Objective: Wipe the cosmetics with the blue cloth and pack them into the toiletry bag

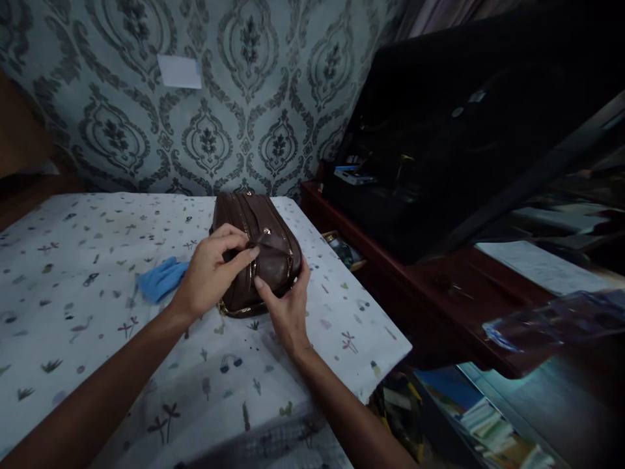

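A dark brown leather-look bag (276,264) with gold zippers and a top handle lies on the patterned white cloth (161,365). My left hand (209,267) is closed at the bag's upper left, thumb and fingers pinching by the handle and a zipper. Whether a zipper pull is between the fingertips is too small to tell. My right hand (288,309) grips the bag's near right corner, thumb on the front face and fingers round the side. A crumpled blue cloth (161,280) lies just left of my left wrist.
A large dark screen-like panel (439,130) leans over a reddish-brown desk (420,306) at the right. That desk holds a paper sheet (541,266) and a clear plastic object (551,322). Books (493,417) sit below. Patterned wallpaper (209,140) stands behind.
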A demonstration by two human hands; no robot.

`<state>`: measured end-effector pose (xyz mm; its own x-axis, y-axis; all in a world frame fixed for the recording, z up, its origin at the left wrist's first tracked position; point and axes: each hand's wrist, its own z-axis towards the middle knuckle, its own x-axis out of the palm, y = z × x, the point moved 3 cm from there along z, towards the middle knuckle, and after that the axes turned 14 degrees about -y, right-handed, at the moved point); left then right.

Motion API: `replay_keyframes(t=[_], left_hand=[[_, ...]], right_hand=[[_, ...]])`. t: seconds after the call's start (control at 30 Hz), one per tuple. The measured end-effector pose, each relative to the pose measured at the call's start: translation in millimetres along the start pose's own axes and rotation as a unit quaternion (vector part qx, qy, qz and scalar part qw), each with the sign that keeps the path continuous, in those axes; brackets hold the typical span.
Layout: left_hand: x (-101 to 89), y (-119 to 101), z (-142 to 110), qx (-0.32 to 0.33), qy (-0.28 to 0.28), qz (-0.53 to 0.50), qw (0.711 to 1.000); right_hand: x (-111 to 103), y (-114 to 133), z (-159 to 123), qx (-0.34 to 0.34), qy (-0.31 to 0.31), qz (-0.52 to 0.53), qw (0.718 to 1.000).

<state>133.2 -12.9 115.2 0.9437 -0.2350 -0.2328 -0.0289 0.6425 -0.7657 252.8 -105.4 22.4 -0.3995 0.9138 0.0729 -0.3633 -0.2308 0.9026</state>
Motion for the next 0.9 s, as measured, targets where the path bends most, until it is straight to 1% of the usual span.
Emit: replay_keyframes(t=[0.17, 0.37, 0.5, 0.7, 0.9], left_hand=[[0.3, -2, 0, 0.011, -0.004, 0.005, 1.0], [0.9, -10, -4, 0.05, 0.005, 0.04, 0.998], [0.0, -13, -5, 0.074, 0.02, 0.06, 0.995], [-0.1, -15, -6, 0.108, 0.068, 0.085, 0.988], [-1.2, -20, -10, 0.157, 0.131, 0.123, 0.971]], right_hand=[[1, -3, 0, -0.038, -0.013, -0.019, 0.999], [0, -10, -1, -0.045, -0.021, -0.021, 0.999], [-1, -11, -1, -0.053, -0.011, -0.017, 0.998], [-1, -9, -1, -0.035, -0.001, 0.009, 0.999], [-3, -8, 0, -0.025, 0.014, 0.01, 1.0]])
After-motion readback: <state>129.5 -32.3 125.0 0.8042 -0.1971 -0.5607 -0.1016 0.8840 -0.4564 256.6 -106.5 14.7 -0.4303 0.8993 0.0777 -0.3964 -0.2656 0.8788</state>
